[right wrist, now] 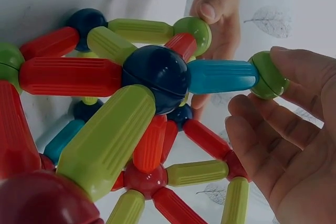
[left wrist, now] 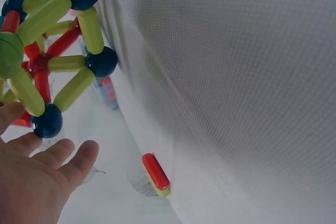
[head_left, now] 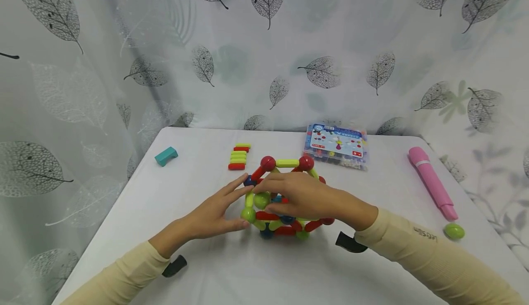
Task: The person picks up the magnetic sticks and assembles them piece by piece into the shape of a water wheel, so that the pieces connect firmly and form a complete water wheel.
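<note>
A frame of magnetic rods and balls (head_left: 287, 163) in red, yellow-green, blue and teal stands on the white table. My right hand (head_left: 297, 195) reaches over it from the right. In the right wrist view, its thumb and fingers pinch a green ball (right wrist: 268, 74) on the end of a teal rod (right wrist: 223, 76), whose other end meets a dark blue ball (right wrist: 156, 80). My left hand (head_left: 215, 213) is at the frame's left side, fingers extended, fingertips at a blue ball (head_left: 250, 181) and thumb close to a green ball (head_left: 248, 215).
Behind the frame lie several loose red and yellow rods (head_left: 237, 156) and a plastic parts box (head_left: 336, 145). A teal block (head_left: 166, 156) is at the back left. Along the right edge are a pink cylinder (head_left: 432, 182) and a loose green ball (head_left: 454, 231).
</note>
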A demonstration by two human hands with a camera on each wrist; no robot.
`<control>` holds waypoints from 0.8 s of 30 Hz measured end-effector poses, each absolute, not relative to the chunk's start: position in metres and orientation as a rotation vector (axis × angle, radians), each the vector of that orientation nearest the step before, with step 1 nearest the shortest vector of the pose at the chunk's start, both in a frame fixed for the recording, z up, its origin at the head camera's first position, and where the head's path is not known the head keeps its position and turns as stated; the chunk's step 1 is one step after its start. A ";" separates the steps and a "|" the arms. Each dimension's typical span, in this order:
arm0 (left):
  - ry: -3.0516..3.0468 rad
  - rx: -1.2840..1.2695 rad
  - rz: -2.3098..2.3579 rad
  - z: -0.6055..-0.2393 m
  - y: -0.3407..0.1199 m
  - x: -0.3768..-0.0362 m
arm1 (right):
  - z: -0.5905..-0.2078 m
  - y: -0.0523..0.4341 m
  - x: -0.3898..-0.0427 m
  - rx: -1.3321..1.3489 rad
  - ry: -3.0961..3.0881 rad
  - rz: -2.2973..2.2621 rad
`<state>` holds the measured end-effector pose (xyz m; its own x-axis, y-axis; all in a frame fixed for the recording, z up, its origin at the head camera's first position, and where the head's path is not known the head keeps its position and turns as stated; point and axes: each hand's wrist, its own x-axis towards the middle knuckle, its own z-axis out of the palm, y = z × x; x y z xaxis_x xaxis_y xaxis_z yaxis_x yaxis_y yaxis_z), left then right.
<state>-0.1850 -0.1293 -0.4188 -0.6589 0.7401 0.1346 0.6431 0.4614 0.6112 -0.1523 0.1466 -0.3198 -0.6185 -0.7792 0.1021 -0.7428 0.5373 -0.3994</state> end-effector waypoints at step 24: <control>2.538 1.231 0.991 -0.420 -0.131 -0.186 | -0.328 0.139 -0.153 -1.280 2.642 -0.621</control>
<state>-0.1857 -0.1309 -0.4204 -0.6512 0.7453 0.1430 0.6449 0.4441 0.6219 -0.1531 0.1390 -0.3278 -0.6279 -0.7766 0.0522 -0.7185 0.5526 -0.4223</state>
